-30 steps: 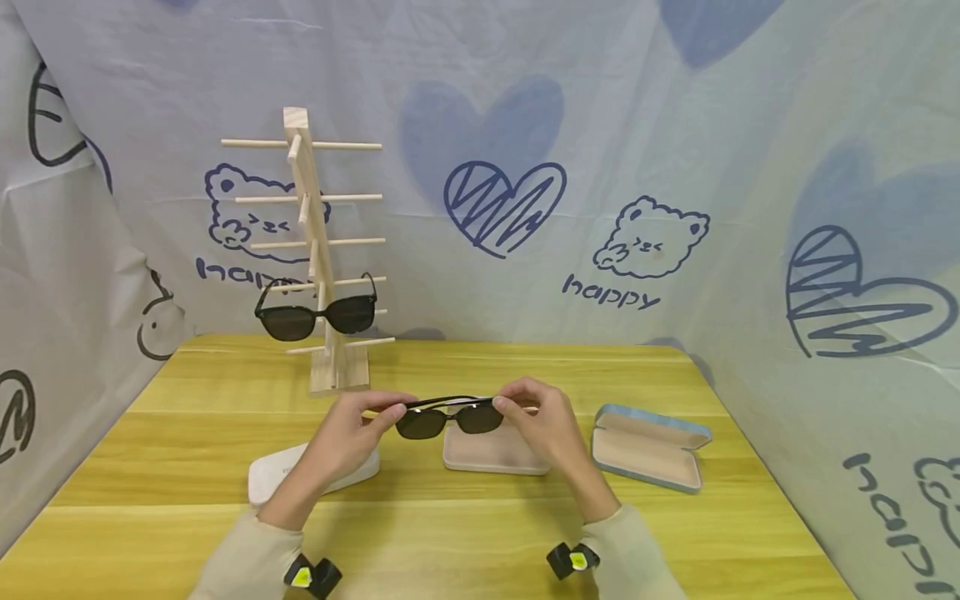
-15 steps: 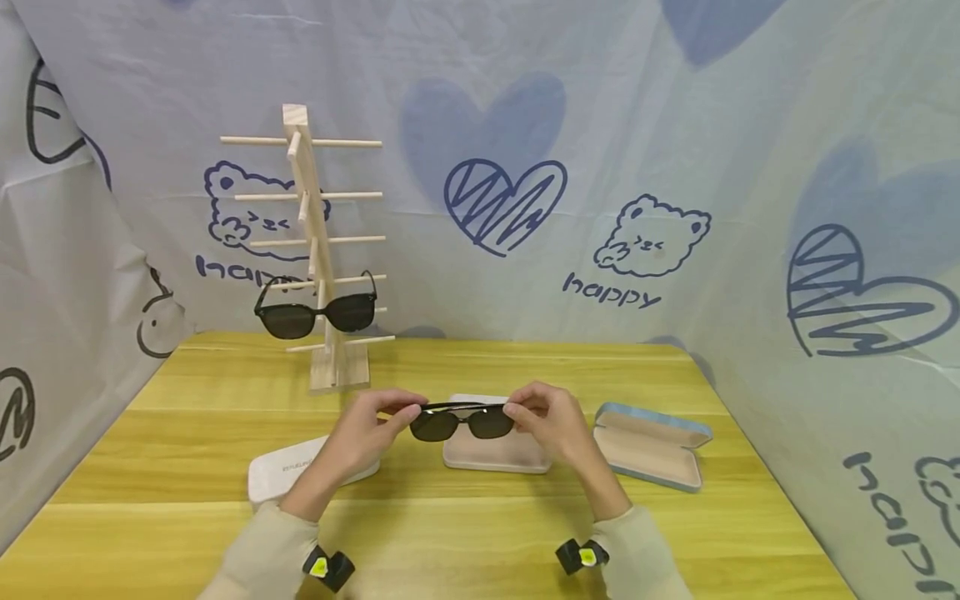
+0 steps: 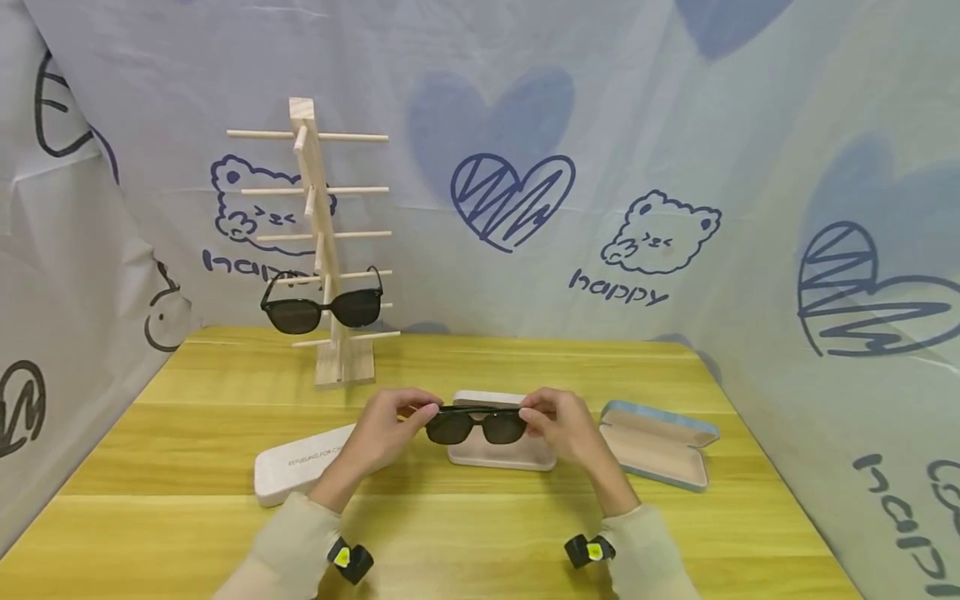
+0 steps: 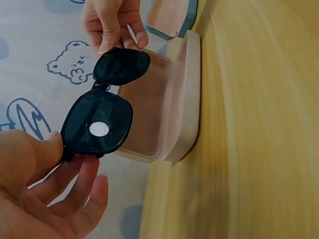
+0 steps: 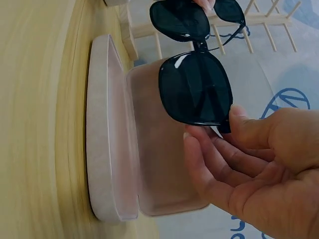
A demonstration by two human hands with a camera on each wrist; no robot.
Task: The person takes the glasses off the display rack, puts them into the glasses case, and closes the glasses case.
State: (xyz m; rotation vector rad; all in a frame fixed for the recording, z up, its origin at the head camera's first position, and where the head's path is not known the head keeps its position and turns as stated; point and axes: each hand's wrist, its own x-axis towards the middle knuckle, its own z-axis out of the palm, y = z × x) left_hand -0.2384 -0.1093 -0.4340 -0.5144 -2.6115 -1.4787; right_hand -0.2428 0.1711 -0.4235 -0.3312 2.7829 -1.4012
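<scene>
A pair of black sunglasses (image 3: 476, 427) hangs between both hands, above an open white glasses case (image 3: 502, 458) with a pinkish lining. My left hand (image 3: 395, 425) pinches the frame's left end between thumb and fingers. At the opposite end, my right hand (image 3: 562, 423) pinches the other hinge corner. In the left wrist view the dark lenses (image 4: 97, 122) face the camera, with a bright reflection on the nearer one. The right wrist view shows the open case (image 5: 164, 149) just beyond the sunglasses, its lid raised.
Left of the hands lies a closed white glasses case (image 3: 300, 462) with lettering on it. A blue glasses case (image 3: 660, 446) stands open at the right. Behind, a wooden display rack (image 3: 322, 208) with several pegs bears another pair of black sunglasses (image 3: 324, 312).
Both hands have moved a little to the right with the sunglasses, which now sit more squarely over the open white case. The lettered case shows more from behind the left arm.
</scene>
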